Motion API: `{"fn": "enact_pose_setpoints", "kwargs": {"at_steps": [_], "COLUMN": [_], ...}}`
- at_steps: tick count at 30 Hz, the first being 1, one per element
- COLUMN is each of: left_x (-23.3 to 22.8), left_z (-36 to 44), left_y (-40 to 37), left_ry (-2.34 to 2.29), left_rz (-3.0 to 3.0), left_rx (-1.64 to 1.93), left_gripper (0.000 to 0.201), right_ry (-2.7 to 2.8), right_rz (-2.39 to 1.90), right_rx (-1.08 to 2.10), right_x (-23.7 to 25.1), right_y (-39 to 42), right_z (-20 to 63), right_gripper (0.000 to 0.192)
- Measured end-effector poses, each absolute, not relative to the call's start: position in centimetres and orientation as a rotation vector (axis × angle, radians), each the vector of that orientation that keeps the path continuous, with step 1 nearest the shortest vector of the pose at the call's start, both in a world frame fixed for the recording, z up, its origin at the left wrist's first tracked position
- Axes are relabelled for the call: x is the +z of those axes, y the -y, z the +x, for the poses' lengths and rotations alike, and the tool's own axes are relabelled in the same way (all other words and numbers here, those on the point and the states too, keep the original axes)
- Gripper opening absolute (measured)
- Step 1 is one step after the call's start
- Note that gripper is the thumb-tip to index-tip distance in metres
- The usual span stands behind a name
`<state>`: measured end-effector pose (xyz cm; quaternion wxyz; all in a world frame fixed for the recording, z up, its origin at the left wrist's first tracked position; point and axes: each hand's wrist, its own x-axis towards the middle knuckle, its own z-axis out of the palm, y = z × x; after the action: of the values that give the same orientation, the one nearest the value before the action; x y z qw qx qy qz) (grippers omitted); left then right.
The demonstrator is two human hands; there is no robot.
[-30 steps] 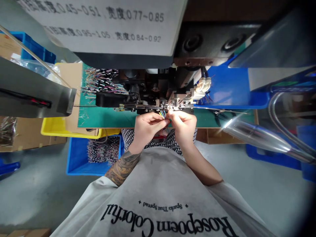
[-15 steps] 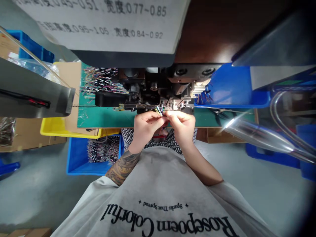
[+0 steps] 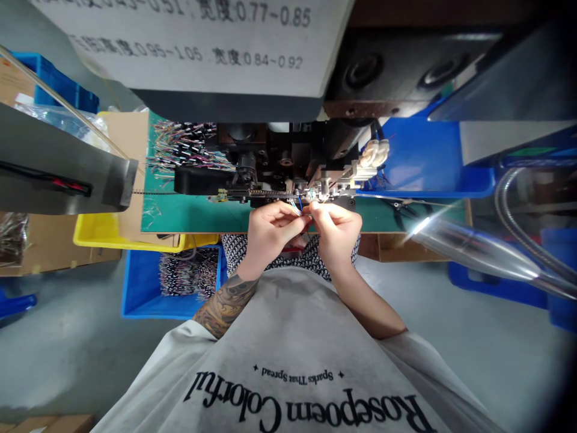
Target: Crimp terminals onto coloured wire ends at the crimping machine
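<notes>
- Head view: hands meet at front of crimp machine (image 3: 288, 171), over edge of green mat (image 3: 193, 215).
- L hand (image 3: 270, 231) curled, fingers pinched on bundle of thin coloured wires (image 3: 296, 206); R hand (image 3: 336, 228) curled, fingertips nipping wire ends just below the tooling.
- Change vs a sec ago: wire tips fanned lower between both hands then; now up against the press jaw, R hand shifted slightly right. Upper tooling w/ white connectors (image 3: 372, 153) back in sight. Looks like a wire being fed to the die.
- Hidden: exact wire tip/die contact too small to tell; wire count unclear; bundle's lower part behind hands.
- Blue bin (image 3: 171, 279) of wire sets, lower left.
</notes>
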<state>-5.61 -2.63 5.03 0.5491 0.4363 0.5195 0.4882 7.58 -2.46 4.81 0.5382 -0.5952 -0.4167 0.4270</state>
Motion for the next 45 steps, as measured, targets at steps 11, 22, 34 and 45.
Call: {"fn": "enact_pose_setpoints", "kwargs": {"at_steps": [11, 22, 34, 45], "left_x": [5.5, 4.9, 5.0, 4.0], "left_z": [-5.3, -6.1, -5.9, -6.1], "left_y": [2.7, 2.7, 2.7, 2.7], "left_ry": [-1.272, -1.234, -1.216, -1.280], "left_rz": [1.044, 1.005, 1.068, 1.044], "left_rx": [1.185, 1.169, 1.200, 1.198], "left_gripper": [0.020, 0.019, 0.018, 0.022], "right_ry": [0.959, 1.000, 1.002, 1.004], "right_rz": [-1.333, -1.308, -1.388, -1.388], "right_rx": [1.030, 1.159, 1.012, 1.076], "right_x": [5.8, 4.9, 5.4, 5.0], "right_y": [1.9, 2.5, 2.1, 2.1], "right_z": [7.2, 7.8, 7.7, 7.4], "right_gripper": [0.045, 0.028, 0.037, 0.033]}}
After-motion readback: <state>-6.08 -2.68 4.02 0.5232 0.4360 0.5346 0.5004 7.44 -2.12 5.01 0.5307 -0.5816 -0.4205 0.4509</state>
